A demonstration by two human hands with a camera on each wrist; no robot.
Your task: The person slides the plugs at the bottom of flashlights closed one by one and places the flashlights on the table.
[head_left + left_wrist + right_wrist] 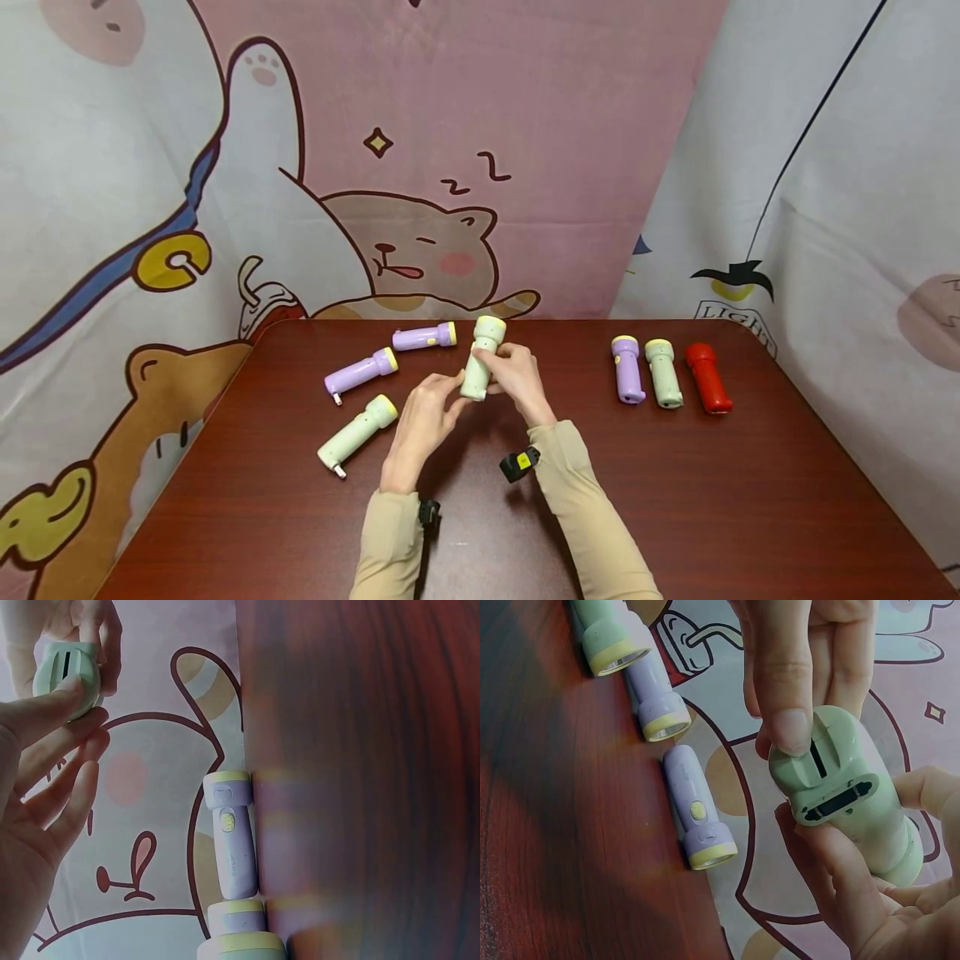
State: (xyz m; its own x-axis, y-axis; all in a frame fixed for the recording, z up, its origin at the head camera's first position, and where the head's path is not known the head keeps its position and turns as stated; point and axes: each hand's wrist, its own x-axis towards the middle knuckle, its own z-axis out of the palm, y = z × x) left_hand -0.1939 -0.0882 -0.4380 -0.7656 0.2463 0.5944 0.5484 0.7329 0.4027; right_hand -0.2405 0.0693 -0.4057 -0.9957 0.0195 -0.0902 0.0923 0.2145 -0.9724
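Note:
A pale green flashlight (489, 332) with a yellow rim is up between both hands, its head pointing away. My right hand (519, 379) grips the body, thumb along the near side. At the tail end, my left hand (424, 418) pinches with thumb and fingers. In the right wrist view, the flashlight's (881, 799) tail shows a narrow dark slot and a wider dark recess. A left fingertip (791, 729) presses beside the slot. From the left wrist view, the same slotted end of the flashlight (88, 669) sits under the left thumb.
Left of the hands lie two purple flashlights (424, 337) (360, 372) and a green flashlight (351, 437); a small prong projects from the green one's tail. To the right, a purple flashlight (628, 372), a green flashlight (664, 375) and a red flashlight (709, 380) form a row on the brown table (750, 500).

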